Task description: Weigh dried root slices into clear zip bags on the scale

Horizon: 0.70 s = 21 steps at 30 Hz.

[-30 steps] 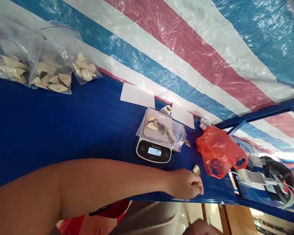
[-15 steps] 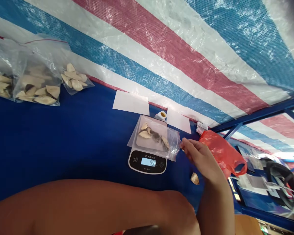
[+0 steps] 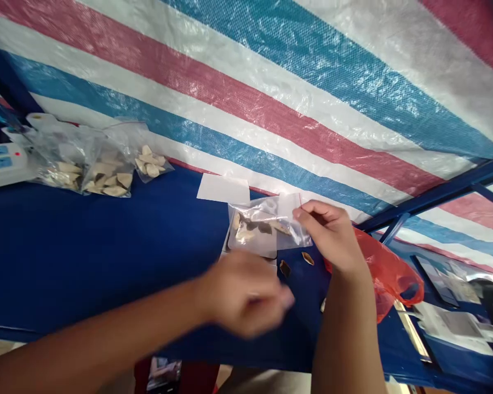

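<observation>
Left hand [image 3: 246, 298]: nearest to the camera, lower centre of the frame, forearm coming in from the lower left. Heavy motion blur, so I can't tell whether it is spread or closed, or whether anything is in it. It covers the front of the scale.

Right hand [image 3: 332, 235]: just right of centre, forearm rising from the bottom edge. Thumb and forefinger are pinched on the upper right corner of a small clear zip bag [image 3: 263, 227], with the other fingers curled.

The zip bag sits at frame centre, stretched leftward from the pinch, with a few pale and dark pieces inside at its lower left. It hangs over the scale platform [image 3: 250, 249]. Can't tell whether it is touching it or just above.

Two loose pieces [image 3: 285, 268] lie on the blue table [image 3: 86, 262], between the two hands and just below the bag.

Red plastic bag [image 3: 394, 276]: right of the right wrist and partly behind it, crumpled, on the table.

White paper slip [image 3: 223, 189]: flat on the table behind the zip bag, close to its upper left.

Further back, upper left: a cluster of filled bags [image 3: 107, 175] holding pale wedge-shaped pieces, touching one another. A white power strip [image 3: 0, 164] sits at the far left edge beside them.

The striped tarp [image 3: 271, 71], in red, white and blue, fills the top of the frame behind the table.
</observation>
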Each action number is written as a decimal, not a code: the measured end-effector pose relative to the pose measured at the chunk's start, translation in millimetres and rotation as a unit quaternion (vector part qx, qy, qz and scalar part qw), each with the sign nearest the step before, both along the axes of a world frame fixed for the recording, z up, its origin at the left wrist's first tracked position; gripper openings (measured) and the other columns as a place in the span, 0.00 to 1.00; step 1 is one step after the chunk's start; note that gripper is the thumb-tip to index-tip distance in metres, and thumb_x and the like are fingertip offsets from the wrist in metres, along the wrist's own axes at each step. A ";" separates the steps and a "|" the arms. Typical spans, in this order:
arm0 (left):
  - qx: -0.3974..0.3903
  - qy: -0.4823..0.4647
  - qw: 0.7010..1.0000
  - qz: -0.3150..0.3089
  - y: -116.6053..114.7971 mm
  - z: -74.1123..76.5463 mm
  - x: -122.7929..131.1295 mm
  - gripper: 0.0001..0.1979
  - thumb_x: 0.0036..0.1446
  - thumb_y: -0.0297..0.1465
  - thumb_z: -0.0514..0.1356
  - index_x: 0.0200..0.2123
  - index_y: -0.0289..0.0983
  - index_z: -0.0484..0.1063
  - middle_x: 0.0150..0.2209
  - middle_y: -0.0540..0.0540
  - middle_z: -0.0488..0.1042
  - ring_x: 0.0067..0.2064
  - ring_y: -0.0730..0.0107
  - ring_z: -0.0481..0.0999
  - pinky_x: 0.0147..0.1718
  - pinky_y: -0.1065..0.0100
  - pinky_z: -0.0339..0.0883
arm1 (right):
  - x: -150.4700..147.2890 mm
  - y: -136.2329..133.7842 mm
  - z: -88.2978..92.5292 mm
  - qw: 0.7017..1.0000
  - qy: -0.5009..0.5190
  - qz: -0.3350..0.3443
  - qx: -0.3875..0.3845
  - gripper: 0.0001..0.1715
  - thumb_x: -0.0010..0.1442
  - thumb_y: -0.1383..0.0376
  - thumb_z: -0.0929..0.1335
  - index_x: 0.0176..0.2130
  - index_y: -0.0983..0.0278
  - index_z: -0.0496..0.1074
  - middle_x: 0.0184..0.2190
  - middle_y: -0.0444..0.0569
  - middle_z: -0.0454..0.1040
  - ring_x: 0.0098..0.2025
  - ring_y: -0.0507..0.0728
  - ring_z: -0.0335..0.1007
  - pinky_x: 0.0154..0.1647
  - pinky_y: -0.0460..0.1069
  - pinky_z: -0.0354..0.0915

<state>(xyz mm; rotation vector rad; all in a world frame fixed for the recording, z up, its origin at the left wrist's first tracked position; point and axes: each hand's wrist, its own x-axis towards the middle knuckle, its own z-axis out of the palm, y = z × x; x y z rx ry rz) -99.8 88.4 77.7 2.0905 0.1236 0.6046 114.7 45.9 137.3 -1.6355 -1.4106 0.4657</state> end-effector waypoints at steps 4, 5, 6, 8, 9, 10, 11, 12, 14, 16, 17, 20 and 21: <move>-0.015 -0.127 0.887 0.444 78.8 -16.2 -36.4 0.17 0.66 0.41 0.51 0.26 0.42 0.67 0.23 0.51 0.66 0.26 0.70 0.66 0.31 0.65 0.63 | -14.6 7.9 27.0 0.996 -0.061 0.015 0.056 0.18 0.64 0.54 0.72 0.28 0.63 0.73 0.24 0.42 0.65 0.26 0.50 0.55 0.27 0.47 0.53; -0.014 -0.128 0.882 0.454 91.1 -25.3 -39.9 0.15 0.66 0.40 0.52 0.29 0.41 0.69 0.24 0.51 0.66 0.27 0.70 0.66 0.31 0.65 0.62 | -18.5 11.0 32.0 0.995 -0.082 0.011 0.062 0.18 0.65 0.54 0.71 0.28 0.63 0.74 0.24 0.42 0.66 0.26 0.50 0.56 0.27 0.47 0.53; -0.012 -0.123 0.882 0.455 99.5 -34.1 -41.7 0.15 0.66 0.39 0.53 0.30 0.40 0.70 0.25 0.51 0.67 0.28 0.70 0.67 0.32 0.66 0.62 | -22.3 14.1 36.5 0.992 -0.107 0.010 0.061 0.18 0.65 0.55 0.71 0.28 0.63 0.73 0.24 0.42 0.66 0.26 0.50 0.56 0.28 0.47 0.53; -0.011 -0.108 0.893 0.436 106.5 -47.4 -41.3 0.15 0.67 0.38 0.52 0.31 0.40 0.71 0.25 0.52 0.67 0.30 0.71 0.67 0.33 0.67 0.62 | -29.2 19.6 45.0 0.988 -0.148 0.017 0.043 0.19 0.65 0.56 0.70 0.27 0.63 0.72 0.22 0.41 0.64 0.25 0.50 0.56 0.27 0.47 0.52; -0.016 -0.099 0.899 0.426 106.7 -51.1 -40.0 0.15 0.68 0.38 0.51 0.31 0.39 0.71 0.25 0.52 0.67 0.30 0.71 0.67 0.34 0.67 0.62 | -32.2 21.4 49.3 0.986 -0.161 0.027 0.025 0.20 0.65 0.56 0.70 0.26 0.62 0.71 0.21 0.41 0.63 0.25 0.50 0.55 0.27 0.48 0.52; -0.025 -0.090 0.904 0.417 106.1 -52.9 -38.4 0.15 0.68 0.38 0.51 0.31 0.39 0.70 0.25 0.52 0.66 0.30 0.71 0.67 0.34 0.67 0.62 | -34.6 22.5 53.9 0.985 -0.167 0.037 0.005 0.21 0.65 0.55 0.70 0.25 0.62 0.70 0.21 0.41 0.62 0.24 0.50 0.55 0.26 0.48 0.51; -0.037 -0.081 0.907 0.411 105.2 -53.3 -36.9 0.16 0.68 0.38 0.50 0.31 0.39 0.70 0.25 0.53 0.65 0.30 0.71 0.66 0.34 0.67 0.61 | -36.6 22.7 58.7 0.985 -0.167 0.042 -0.013 0.22 0.65 0.54 0.70 0.25 0.62 0.69 0.20 0.41 0.61 0.24 0.49 0.53 0.26 0.48 0.50; -0.050 -0.074 0.909 0.407 104.6 -52.8 -35.7 0.16 0.68 0.38 0.50 0.30 0.39 0.69 0.24 0.53 0.64 0.29 0.71 0.66 0.33 0.68 0.61 | -38.0 22.0 63.6 0.985 -0.166 0.042 -0.026 0.23 0.65 0.53 0.70 0.24 0.62 0.68 0.20 0.40 0.59 0.23 0.49 0.52 0.25 0.48 0.50; -0.067 -0.068 0.910 0.404 105.2 -50.9 -34.4 0.17 0.68 0.38 0.50 0.29 0.39 0.69 0.23 0.54 0.61 0.28 0.72 0.64 0.32 0.68 0.59 | -39.3 18.8 73.0 0.984 -0.166 0.040 -0.045 0.24 0.65 0.51 0.70 0.23 0.62 0.67 0.19 0.40 0.57 0.23 0.49 0.50 0.25 0.48 0.48; -0.070 -0.067 0.912 0.398 107.4 -49.9 -34.2 0.17 0.68 0.39 0.50 0.29 0.39 0.69 0.22 0.54 0.60 0.27 0.72 0.64 0.31 0.68 0.58 | -38.0 14.7 79.3 0.987 -0.150 0.032 -0.043 0.25 0.64 0.50 0.71 0.23 0.62 0.67 0.19 0.39 0.56 0.22 0.49 0.48 0.24 0.48 0.47; -0.069 -0.068 0.914 0.395 108.5 -49.9 -34.3 0.17 0.68 0.39 0.50 0.29 0.39 0.69 0.22 0.54 0.61 0.27 0.71 0.64 0.31 0.68 0.58 | -35.9 12.8 79.9 0.990 -0.137 0.024 -0.037 0.24 0.63 0.50 0.71 0.24 0.62 0.69 0.19 0.39 0.56 0.22 0.49 0.48 0.24 0.48 0.47; -0.065 -0.069 0.920 0.380 110.3 -51.5 -34.5 0.18 0.67 0.40 0.51 0.28 0.39 0.69 0.21 0.54 0.62 0.27 0.71 0.64 0.31 0.67 0.58 | -22.5 9.7 65.0 0.996 -0.082 -0.006 -0.027 0.23 0.61 0.49 0.72 0.26 0.63 0.73 0.18 0.39 0.57 0.21 0.49 0.48 0.23 0.47 0.47; -0.062 -0.070 0.922 0.375 110.4 -52.2 -34.3 0.18 0.67 0.40 0.51 0.28 0.39 0.69 0.21 0.54 0.62 0.26 0.71 0.64 0.31 0.67 0.58 | -15.7 9.8 53.4 0.998 -0.056 -0.025 -0.026 0.22 0.61 0.48 0.72 0.27 0.63 0.74 0.18 0.39 0.58 0.21 0.49 0.49 0.22 0.47 0.48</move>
